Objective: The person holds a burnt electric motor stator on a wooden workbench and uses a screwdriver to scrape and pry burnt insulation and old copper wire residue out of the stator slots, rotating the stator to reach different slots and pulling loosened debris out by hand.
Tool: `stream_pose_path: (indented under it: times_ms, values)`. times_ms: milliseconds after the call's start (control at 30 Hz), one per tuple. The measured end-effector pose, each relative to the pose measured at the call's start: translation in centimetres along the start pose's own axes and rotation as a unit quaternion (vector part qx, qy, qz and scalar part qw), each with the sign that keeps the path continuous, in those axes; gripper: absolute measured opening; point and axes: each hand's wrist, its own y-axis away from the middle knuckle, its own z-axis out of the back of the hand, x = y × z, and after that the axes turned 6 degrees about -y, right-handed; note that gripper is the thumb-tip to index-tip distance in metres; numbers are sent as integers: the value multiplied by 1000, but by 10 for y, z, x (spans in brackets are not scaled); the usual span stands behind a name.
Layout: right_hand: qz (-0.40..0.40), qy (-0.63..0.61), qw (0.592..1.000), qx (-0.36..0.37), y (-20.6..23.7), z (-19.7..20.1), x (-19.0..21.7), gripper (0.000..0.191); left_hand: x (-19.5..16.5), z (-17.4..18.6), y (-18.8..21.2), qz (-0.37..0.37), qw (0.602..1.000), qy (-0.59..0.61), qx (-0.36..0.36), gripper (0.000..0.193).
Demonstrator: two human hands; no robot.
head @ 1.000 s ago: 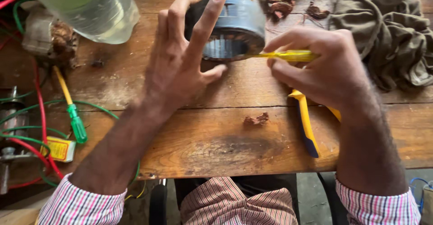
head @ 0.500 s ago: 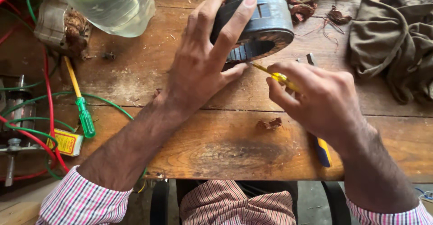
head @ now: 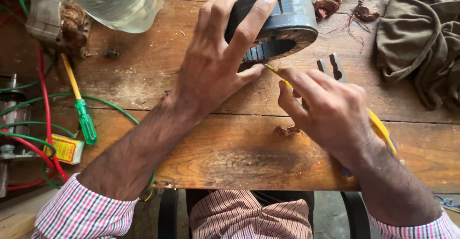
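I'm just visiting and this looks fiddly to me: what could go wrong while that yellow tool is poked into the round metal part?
The thin yellow tool points at the left hand, whose thumb sits right by its tip; a slip might jab it. The round metal part is tilted up on the wooden table, held by that hand alone, so it could roll or drop. The pliers lie under the right hand and could get knocked.

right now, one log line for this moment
left hand: grips motor stator | right hand: holds yellow tool, tip at stator slots | pliers: on bench
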Motion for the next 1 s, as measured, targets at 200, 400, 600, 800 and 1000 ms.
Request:
stream_pose_path:
  times_ms: [200,400,600,800,1000]
  values:
    - [20,10,1000,-10,9,-3,5,33,1,-1,0,-2,1000,-6,-1,110]
    - [0,16,999,-28,10,-5,5,31,0,-1,0,-1,1000,-15,2,109]
    - [-4,2,1000,-27,10,-6,3,29,0,-1,1,-1,1000,-14,0,111]
    - [1,11,1000,-25,13,-7,3,30,3,-3,1,-6,1000,-20,3,112]
    - [26,11,999,-33,14,-10,3,33,5,-4,1,-13,1000,-20,0,112]
